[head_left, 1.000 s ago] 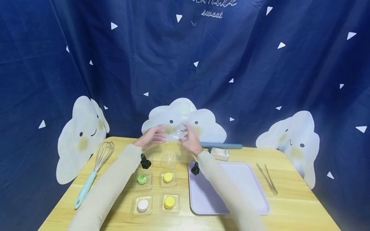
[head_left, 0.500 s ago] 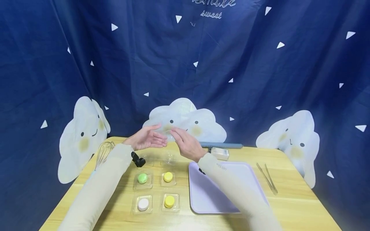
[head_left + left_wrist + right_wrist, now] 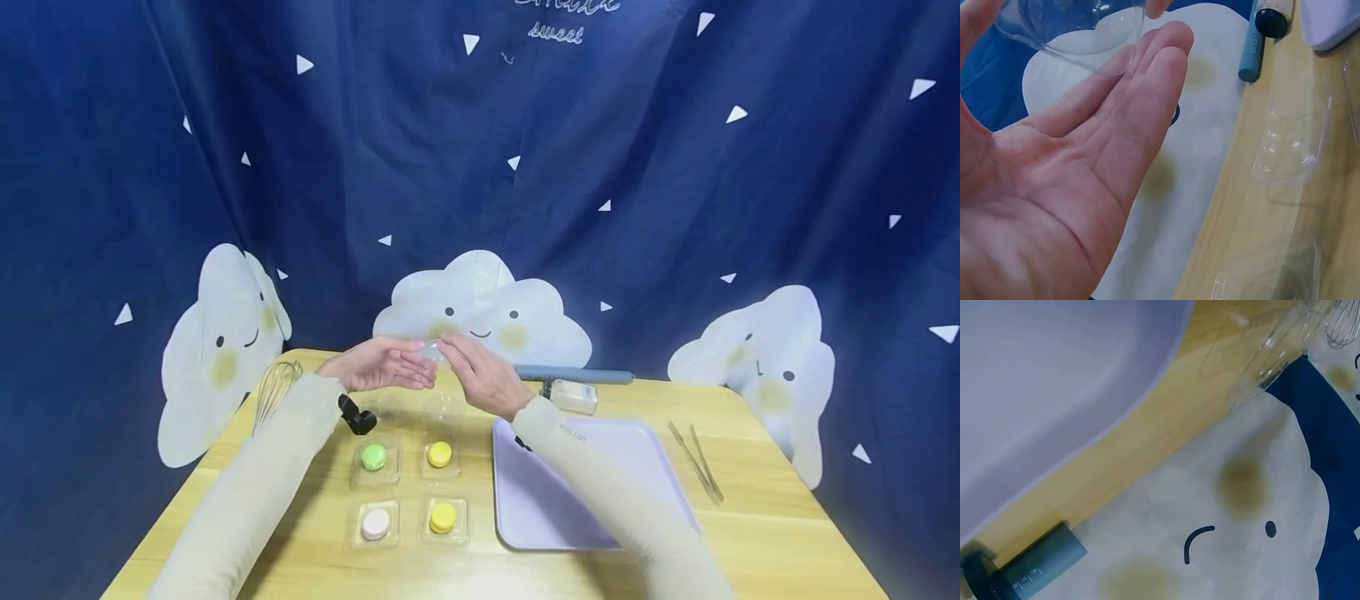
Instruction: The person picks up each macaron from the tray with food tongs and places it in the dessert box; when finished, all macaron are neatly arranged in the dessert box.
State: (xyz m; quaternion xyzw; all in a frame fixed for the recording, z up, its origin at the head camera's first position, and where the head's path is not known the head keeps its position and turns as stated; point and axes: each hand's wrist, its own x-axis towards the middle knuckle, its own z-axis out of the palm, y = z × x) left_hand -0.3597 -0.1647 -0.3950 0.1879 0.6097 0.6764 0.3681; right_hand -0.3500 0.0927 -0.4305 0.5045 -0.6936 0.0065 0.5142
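Observation:
A clear plastic piece with a round hollow (image 3: 1079, 28) is held up between both hands above the table's far side. My left hand (image 3: 386, 364) has its palm turned inward, thumb and fingers at the plastic's edges. From the other side my right hand (image 3: 487, 377) holds it by the fingertips; its thumb is hidden. Closer to me, a green macaron (image 3: 373, 457), a pale pink macaron (image 3: 376, 524) and two yellow macarons (image 3: 440, 454) sit in clear square holders. Two more clear plastic pieces (image 3: 1291, 140) lie below my hands. The right wrist view shows no hand.
A lilac tray (image 3: 525, 529) lies under my right forearm, with tongs (image 3: 697, 467) to its right. Behind it are a blue-grey rod (image 3: 585, 375) and a clear, dark-capped container (image 3: 573, 397). A whisk (image 3: 276, 387) lies left, partly behind my left sleeve.
Over the last second my right hand has moved left and turned its back to me, bringing the plastic to my left hand. My left palm has turned inward and now meets it.

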